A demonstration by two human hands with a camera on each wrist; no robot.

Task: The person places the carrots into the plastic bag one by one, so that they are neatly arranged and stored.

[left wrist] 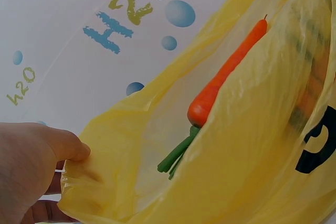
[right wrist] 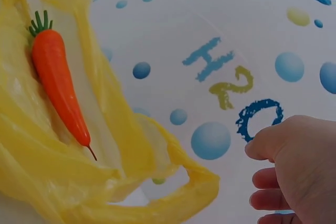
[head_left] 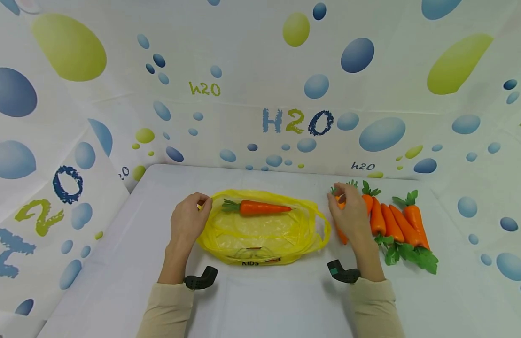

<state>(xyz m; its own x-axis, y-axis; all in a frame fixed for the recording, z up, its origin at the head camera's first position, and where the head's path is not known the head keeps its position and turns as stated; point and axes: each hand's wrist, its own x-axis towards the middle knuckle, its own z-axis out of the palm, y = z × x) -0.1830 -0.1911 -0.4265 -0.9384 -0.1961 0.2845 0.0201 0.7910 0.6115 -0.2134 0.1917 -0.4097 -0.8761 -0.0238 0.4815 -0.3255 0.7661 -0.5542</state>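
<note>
A yellow plastic bag point(head_left: 252, 234) lies on its side with its mouth spread. One orange carrot point(head_left: 264, 208) with green stems rests in the mouth. My left hand point(head_left: 190, 218) pinches the bag's left edge between thumb and fingers; the left wrist view shows the bag film point(left wrist: 100, 177) there. To the right, my right hand point(head_left: 349, 206) hovers over the left end of a group of carrots point(head_left: 393, 223), fingers loosely bent, thumb apart from them. Partly hidden beneath it is another carrot point(head_left: 342, 234). In the right wrist view nothing shows between its fingers.
A bag handle loop point(head_left: 325, 230) sticks out towards the right hand. Leafy carrot tops point(head_left: 416, 258) spread at the near side of the group. Behind the white table point(head_left: 281, 305) rises a patterned sheet point(head_left: 243, 98), with another side sheet at left.
</note>
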